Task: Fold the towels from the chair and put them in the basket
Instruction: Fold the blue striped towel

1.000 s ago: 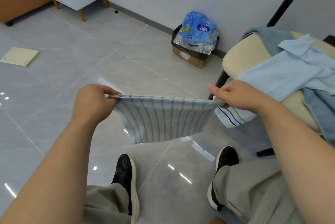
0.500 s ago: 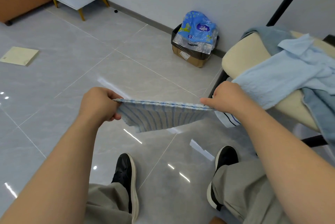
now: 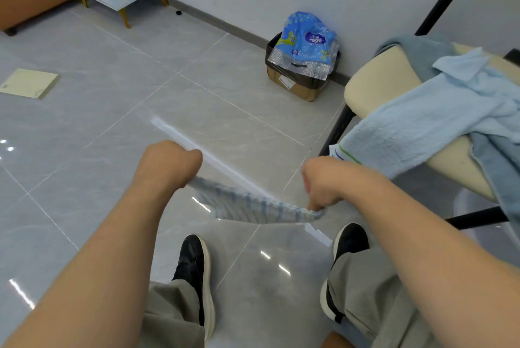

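Head view is showing the chair (image 3: 374, 86) at two o'clock carrying loose blue towels (image 3: 422, 128), waiting their turn. Near the centre a striped towel (image 3: 253, 207) is hanging taut between both hands, likely so its edges can be lined up for folding. The left hand (image 3: 168, 164) is keeping its grip clutched round the ten-o'clock end; the right hand (image 3: 326, 181) is pinching the four-o'clock corner in its grip. No basket is showing.

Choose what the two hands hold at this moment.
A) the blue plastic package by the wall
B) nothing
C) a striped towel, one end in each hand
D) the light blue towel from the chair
C: the left hand and the right hand each grip an end of the striped towel, while the light blue towel lies on the chair.
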